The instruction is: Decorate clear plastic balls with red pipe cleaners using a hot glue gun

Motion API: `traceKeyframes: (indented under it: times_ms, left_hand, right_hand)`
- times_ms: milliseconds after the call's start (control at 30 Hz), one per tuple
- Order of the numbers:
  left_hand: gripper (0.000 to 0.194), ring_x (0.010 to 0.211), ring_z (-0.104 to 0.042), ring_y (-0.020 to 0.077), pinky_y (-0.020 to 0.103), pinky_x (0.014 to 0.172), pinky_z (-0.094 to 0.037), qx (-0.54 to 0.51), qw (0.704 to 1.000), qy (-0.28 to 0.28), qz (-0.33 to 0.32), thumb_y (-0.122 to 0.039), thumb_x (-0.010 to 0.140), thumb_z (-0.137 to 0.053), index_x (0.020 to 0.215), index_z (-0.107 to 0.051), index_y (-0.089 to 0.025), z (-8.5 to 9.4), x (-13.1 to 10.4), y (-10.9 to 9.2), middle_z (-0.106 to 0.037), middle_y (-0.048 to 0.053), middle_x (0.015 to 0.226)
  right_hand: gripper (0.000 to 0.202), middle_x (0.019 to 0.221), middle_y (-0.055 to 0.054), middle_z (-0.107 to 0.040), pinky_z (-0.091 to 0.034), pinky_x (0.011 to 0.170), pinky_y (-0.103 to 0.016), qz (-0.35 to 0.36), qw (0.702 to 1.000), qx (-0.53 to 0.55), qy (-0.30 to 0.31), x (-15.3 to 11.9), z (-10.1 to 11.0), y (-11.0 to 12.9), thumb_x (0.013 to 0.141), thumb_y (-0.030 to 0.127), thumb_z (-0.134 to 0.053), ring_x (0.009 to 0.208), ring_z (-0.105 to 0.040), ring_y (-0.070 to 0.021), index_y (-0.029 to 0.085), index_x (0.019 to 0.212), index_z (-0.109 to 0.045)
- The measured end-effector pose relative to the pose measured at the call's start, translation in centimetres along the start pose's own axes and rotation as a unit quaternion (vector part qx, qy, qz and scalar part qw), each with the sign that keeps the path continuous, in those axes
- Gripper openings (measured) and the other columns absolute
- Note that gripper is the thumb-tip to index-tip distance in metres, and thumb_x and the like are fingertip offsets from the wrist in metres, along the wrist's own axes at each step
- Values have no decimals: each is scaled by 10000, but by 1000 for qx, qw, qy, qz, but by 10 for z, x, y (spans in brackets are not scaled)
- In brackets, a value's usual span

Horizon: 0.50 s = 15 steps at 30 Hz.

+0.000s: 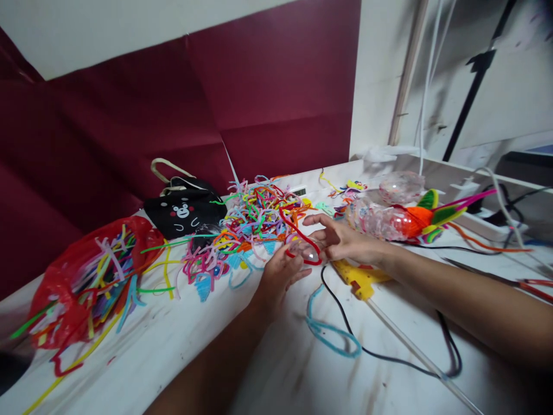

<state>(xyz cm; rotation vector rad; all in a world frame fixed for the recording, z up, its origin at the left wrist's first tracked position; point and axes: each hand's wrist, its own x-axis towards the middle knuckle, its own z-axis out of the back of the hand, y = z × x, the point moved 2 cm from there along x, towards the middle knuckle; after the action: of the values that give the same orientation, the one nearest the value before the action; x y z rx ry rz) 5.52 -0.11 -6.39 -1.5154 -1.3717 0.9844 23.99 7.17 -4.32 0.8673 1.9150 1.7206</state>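
My left hand is closed around a small clear plastic ball above the table. A red pipe cleaner curves over the ball, and its free end sticks up toward the heap behind. From the other side my right hand grips the ball with thumb and fingers, its index finger raised and bent. Just beneath the right hand lies a yellow glue gun with a clear glue stick jutting from its back. A light blue pipe cleaner loop rests in front of the hands.
Behind the hands spreads a heap of bent pipe cleaners. A red plastic bag of pipe cleaners and a black bag stand left. At right are clear bundles with an orange-and-green piece, scissors, a power strip and a black cord.
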Motion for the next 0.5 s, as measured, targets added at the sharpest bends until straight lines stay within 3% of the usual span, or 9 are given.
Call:
traceKeyframes:
  times_ms: [367, 500]
  left_hand:
    - [605, 1090, -739, 283, 373, 945, -590, -32, 999, 15, 5, -454, 635, -990, 1135, -774, -193, -4, -1, 1, -769, 128, 1224]
    - [627, 1108, -740, 293, 387, 964, -583, -30, 999, 29, -3, -455, 667, -975, 1183, -751, -177, -6, -1, -1, -760, 147, 1258]
  right_hand:
    - [701, 1038, 15, -713, -510, 684, -254, -2, 1000, -7, 12, -4, -5, 7, 607, 91, -716, 821, -711, -141, 280, 1228, -451]
    - [697, 1220, -26, -651, -509, 670, -244, 2, 1000, -30, 10, -4, -4, 7, 604, 94, -702, 862, -712, -137, 277, 1233, -466]
